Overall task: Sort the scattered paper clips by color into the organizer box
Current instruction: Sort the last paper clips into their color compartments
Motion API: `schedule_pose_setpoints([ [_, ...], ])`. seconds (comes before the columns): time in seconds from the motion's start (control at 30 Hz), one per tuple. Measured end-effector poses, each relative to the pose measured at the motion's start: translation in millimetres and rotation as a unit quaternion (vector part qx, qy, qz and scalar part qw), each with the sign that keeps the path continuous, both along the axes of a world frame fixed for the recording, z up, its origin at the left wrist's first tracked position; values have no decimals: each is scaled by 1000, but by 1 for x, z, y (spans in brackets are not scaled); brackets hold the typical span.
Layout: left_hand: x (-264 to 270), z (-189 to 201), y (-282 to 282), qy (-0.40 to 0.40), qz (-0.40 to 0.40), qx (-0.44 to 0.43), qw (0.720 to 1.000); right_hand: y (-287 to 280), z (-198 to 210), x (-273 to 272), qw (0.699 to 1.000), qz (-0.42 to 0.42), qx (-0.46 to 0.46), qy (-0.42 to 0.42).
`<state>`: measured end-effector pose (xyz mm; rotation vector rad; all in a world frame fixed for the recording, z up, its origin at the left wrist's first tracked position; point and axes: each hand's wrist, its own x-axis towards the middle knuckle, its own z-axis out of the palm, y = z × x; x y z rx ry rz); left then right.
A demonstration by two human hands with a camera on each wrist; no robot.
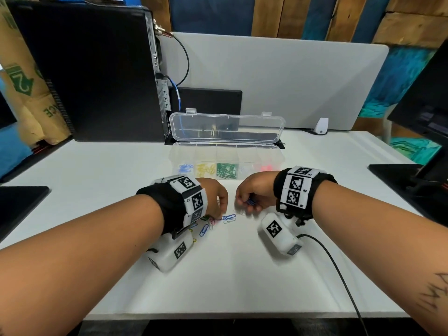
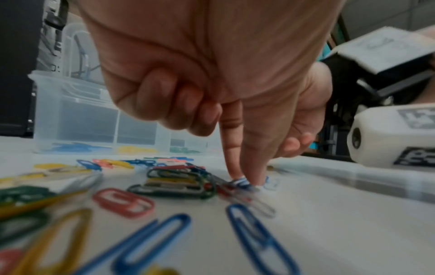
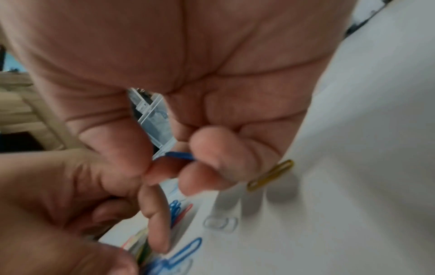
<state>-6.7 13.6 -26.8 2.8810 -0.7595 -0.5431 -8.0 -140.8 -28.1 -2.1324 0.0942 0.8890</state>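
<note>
**Both hands low over the scattered clips, blue ones in the right**

While the left hand [image 1: 215, 197] reaches down with forefinger and thumb extended, its fingers [image 2: 231, 141] come together on a blue-and-white striped clip [image 2: 241, 182] lying on the white worktop [image 1: 242, 275]; the other three fingers are curled into the palm. The right hand [image 1: 254, 190] hovers just beside it, fingers curled and pinching blue paper clips [image 1: 251, 202]; in the right wrist view one blue clip [image 3: 180, 155] runs roughly level between thumb and fingertips, its long axis crosswise to the palm.

The loose pile of paper clips [image 2: 174, 182] lies under and near the left hand: green, yellow, red, blue and clear ones mixed. In the head view two blue clips [image 1: 229, 217] lie with their long axes running left to right, and another blue clip [image 1: 203, 230] lies diagonally, pointing away and to the right. A yellow clip [image 3: 270, 174] lies apart, close to the right hand.

The clear organizer box [image 1: 278, 151] stands beyond the hands, its lid [image 1: 242, 122] propped open behind. Its compartments, from left to right, hold blue clips [image 1: 185, 168], yellow clips [image 1: 206, 169], green clips [image 1: 226, 170], pale clips too faint to make out, and pink clips [image 1: 266, 168]
</note>
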Motion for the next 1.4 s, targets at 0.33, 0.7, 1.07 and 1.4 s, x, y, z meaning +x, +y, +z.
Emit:
schedule_pose_setpoints([
  [0.33,-2,-3,-3,50,16,17,999,16,7,-13,955,156,-192,-165],
  [0.7,6,9,35,299,227,-355,856,28,3,-9,920,171,-284,-208],
  [1.07,-6,13,36,262,202,-284,900,26,1,-4,928,157,-288,-178],
  [1.4,-28,-6,32,-36,-5,44,998,23,9,-3,960,100,-223,-138],
])
